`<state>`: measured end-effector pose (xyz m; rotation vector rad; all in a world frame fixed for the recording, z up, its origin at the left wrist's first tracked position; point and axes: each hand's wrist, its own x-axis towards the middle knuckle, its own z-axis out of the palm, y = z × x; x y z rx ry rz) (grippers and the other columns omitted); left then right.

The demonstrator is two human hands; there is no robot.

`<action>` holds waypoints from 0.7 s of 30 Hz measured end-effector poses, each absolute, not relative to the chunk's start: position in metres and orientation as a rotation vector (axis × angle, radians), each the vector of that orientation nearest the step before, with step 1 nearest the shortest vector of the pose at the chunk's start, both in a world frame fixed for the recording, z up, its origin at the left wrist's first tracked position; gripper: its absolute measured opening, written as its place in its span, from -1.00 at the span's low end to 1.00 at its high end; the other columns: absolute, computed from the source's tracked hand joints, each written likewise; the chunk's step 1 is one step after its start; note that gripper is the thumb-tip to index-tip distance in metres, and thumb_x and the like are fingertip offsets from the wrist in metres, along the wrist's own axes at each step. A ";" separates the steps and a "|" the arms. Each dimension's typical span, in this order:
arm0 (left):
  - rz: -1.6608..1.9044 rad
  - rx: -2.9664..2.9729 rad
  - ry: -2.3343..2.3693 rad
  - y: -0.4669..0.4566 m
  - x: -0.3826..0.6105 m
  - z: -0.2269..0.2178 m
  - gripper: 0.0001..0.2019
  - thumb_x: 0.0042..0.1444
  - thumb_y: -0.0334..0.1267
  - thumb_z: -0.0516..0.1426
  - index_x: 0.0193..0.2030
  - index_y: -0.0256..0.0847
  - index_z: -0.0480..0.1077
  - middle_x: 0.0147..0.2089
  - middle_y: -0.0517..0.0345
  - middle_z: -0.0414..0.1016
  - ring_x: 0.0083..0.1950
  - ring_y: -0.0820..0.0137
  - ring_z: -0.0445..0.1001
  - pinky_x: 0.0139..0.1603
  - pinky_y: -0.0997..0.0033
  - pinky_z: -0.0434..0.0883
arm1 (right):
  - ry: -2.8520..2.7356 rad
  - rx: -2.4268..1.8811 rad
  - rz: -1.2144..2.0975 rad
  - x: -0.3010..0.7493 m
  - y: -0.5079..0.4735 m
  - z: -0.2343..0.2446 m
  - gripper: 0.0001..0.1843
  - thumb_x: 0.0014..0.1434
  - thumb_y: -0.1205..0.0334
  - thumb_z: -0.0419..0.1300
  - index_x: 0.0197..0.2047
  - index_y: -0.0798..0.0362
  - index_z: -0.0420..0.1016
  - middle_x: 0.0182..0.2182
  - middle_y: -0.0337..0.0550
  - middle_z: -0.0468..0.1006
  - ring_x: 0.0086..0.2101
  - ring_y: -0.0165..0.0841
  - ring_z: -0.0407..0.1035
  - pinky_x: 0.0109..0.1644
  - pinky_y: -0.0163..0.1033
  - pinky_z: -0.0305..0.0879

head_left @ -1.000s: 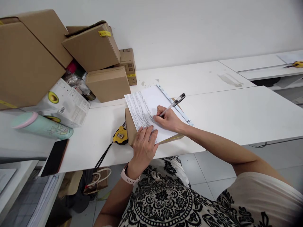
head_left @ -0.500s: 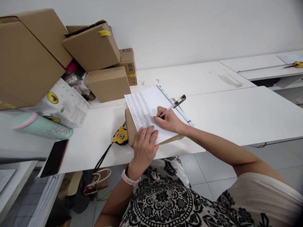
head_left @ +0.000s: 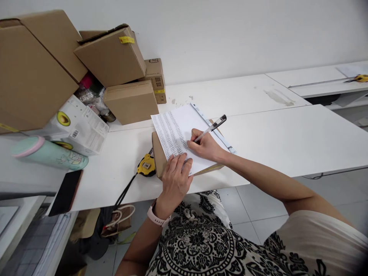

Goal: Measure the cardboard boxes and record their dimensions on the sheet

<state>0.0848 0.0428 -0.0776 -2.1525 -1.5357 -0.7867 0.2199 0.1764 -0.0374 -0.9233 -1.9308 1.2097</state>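
My right hand grips a pen, its tip hidden by the fingers near the rows of writing. Beneath it lies a white sheet of paper, its left part covered with columns of small dark marks. My left hand rests with fingers laid out on the sheet's lower edge. A flat cardboard box supports the paper, and a pale blue printed strip shows along the paper's right side. Just left of the box sits a yellow and black tape measure with a black strap.
Several cardboard boxes stand stacked at the back left. In front of them are a white avocado-print box, a mint green bottle lying down, and a phone at the edge of the white table. Another tape measure lies far right.
Both hands, the paper and the pen are almost where they were. Only a very slight shift of the pen and writing hand shows.
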 end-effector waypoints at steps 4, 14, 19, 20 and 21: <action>-0.791 -2.147 -1.544 0.043 0.085 -0.077 -0.70 0.21 -0.37 0.21 0.09 -0.21 0.43 0.13 -0.12 0.63 0.14 0.06 0.57 0.26 -0.02 0.47 | -1.947 -0.929 1.213 0.220 0.176 -0.036 -0.75 0.05 0.29 0.20 -0.50 -0.02 0.16 -0.58 -0.38 0.16 -0.51 -0.46 0.03 -0.40 -0.23 -0.06; -0.789 -2.148 -1.541 0.042 0.086 -0.077 -0.68 0.18 -0.38 0.25 0.08 -0.29 0.44 0.13 -0.15 0.62 0.14 0.05 0.55 0.28 -0.01 0.46 | -1.934 -0.961 1.176 0.221 0.176 -0.035 -0.76 0.03 0.27 0.20 -0.51 -0.02 0.15 -0.60 -0.39 0.16 -0.53 -0.46 0.04 -0.41 -0.24 -0.06; -0.790 -2.154 -1.552 0.042 0.086 -0.077 -0.67 0.16 -0.38 0.26 0.08 -0.28 0.44 0.14 -0.14 0.61 0.15 0.05 0.54 0.30 -0.01 0.45 | -1.937 -0.951 1.203 0.221 0.176 -0.036 -0.76 0.03 0.26 0.21 -0.51 -0.02 0.17 -0.60 -0.39 0.17 -0.53 -0.46 0.04 -0.41 -0.24 -0.06; -0.792 -2.153 -1.550 0.042 0.086 -0.077 -0.67 0.16 -0.38 0.27 0.08 -0.28 0.44 0.14 -0.14 0.61 0.15 0.05 0.54 0.30 -0.02 0.45 | -1.936 -0.948 1.204 0.221 0.176 -0.036 -0.76 0.03 0.26 0.21 -0.51 -0.02 0.17 -0.60 -0.39 0.17 -0.53 -0.47 0.04 -0.41 -0.24 -0.06; -0.794 -2.152 -1.548 0.042 0.086 -0.077 -0.66 0.16 -0.38 0.27 0.08 -0.29 0.44 0.14 -0.14 0.62 0.15 0.05 0.54 0.30 -0.02 0.45 | -1.936 -0.946 1.204 0.221 0.176 -0.036 -0.76 0.03 0.26 0.21 -0.51 -0.02 0.17 -0.60 -0.39 0.17 -0.52 -0.47 0.04 -0.41 -0.24 -0.06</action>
